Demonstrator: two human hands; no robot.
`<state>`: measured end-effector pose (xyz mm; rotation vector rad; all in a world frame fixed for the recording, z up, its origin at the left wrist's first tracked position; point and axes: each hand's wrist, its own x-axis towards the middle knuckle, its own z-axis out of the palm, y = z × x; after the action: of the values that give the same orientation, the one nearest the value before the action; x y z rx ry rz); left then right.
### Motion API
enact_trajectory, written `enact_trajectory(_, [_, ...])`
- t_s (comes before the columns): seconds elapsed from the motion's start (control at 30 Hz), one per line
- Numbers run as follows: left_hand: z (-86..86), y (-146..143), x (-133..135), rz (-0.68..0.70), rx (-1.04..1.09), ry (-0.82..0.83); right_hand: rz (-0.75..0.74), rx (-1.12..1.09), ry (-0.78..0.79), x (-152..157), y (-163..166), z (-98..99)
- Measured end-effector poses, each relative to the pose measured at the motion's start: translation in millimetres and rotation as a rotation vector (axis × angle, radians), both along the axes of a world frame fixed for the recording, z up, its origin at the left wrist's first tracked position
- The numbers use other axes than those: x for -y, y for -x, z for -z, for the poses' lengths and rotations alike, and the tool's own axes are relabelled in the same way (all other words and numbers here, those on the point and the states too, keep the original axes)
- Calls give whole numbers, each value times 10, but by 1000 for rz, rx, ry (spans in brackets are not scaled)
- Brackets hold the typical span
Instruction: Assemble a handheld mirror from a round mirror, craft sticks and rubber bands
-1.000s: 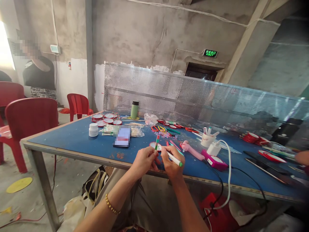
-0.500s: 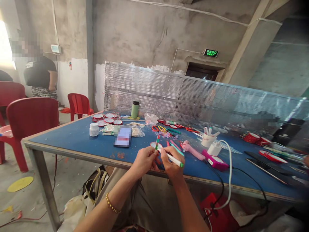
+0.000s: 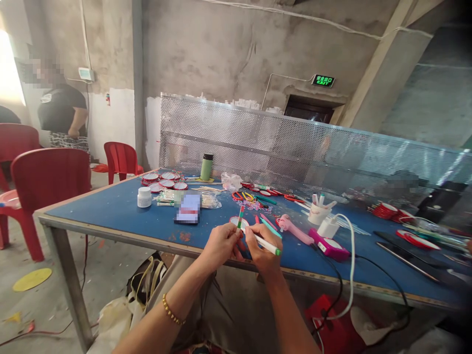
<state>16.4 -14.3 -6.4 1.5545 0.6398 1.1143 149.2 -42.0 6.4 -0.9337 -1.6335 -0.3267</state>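
Note:
My left hand is closed, pinching a thin stick banded in red, white and green that points upward over the table's near edge. Held like a pen in my right hand is a white marker with a green end. Its tip meets the lower part of the stick, close to my left fingertips, though the exact contact is hidden. Just behind the stick lies a red-rimmed white disc, partly covered. Pink and teal pens rest right beside my right hand.
On the blue table are a phone, a white jar, a green bottle, scissors, a pink glue gun, a pen cup and a purple box with cables. A perforated metal panel stands behind.
Both my hands keep their place and grip on the stick and marker. In the background, the standing person's forearm and head have shifted slightly.

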Motion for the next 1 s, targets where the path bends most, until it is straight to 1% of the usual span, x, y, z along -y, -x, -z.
enact_trajectory(0.3, [-8,-1,1,7,15,3,-10,19,-20,5,4,-23])
enact_trajectory(0.6, [8,-5,-11,-12,0,-27,-2,38,-1,9,11,-35])
enact_trajectory(0.8, [27,-11,-29,-23,-16,-32,-44,46,20,7,13,-39])
enact_trajectory(1.0, [26,-6,-27,-10,-22,-12,-49,-45,14,1,-15,0])
